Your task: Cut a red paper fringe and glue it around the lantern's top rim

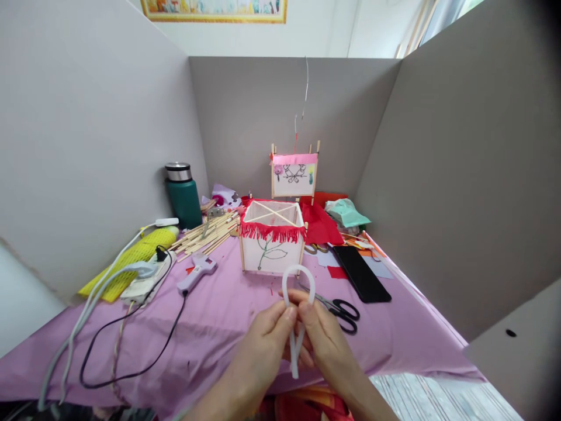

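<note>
Both hands (298,336) pinching looped white stick (298,292)

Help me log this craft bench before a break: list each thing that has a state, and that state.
white stick: bent into a loop, both ends pinched together
left hand: fingers closed on the stick
right hand: fingers closed on the stick
scissors: lying flat, blades shut
glue gun: lying on its side, cord attached
flask: upright, lid on
box lantern: upright, top open
phone: face up, screen dark
</note>
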Tool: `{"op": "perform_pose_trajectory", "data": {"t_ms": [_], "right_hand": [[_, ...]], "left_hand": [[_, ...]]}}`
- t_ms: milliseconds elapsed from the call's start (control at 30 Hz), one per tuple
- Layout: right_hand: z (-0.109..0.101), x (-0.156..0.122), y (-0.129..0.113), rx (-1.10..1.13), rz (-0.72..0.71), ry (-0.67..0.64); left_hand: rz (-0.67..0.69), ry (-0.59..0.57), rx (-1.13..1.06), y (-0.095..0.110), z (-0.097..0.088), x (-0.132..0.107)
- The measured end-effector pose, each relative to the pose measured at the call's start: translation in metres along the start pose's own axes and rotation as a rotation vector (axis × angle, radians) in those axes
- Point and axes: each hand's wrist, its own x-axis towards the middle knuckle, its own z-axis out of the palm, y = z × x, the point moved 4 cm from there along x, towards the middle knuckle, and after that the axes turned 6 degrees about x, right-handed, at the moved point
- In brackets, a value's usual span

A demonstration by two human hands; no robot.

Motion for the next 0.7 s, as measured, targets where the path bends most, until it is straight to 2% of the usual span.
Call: {"op": "perform_pose_trajectory", "data": {"t_ms": [133, 233, 300, 467, 567, 700], "right_hand": [[0.007, -0.003, 0.011, 0.123, 0.109, -0.071], [0.01, -0.003, 0.007, 0.196, 0.129, -0.119], [0.009, -0.001, 0.001, 0.23, 0.14, -0.132], [0.0, 0.005, -0.008, 0.31, 0.173, -0.031], [0.0, 0.005, -0.008, 0.373, 0.212, -0.085], [0.0, 0.003, -0.007, 0.467, 0.286, -0.178]], "left_hand": [[0.022, 0.007, -0.002, -0.006, 0.002, 0.002], [0.032, -0.018, -0.038, -0.006, 0.005, 0.002], [0.018, -0.068, -0.112, -0.006, 0.009, 0.001], [-0.081, -0.251, -0.339, -0.007, 0.018, -0.001], [-0.109, -0.343, -0.353, -0.009, 0.02, 0.0], [-0.099, -0.331, -0.293, -0.01, 0.018, 0.001]]}}
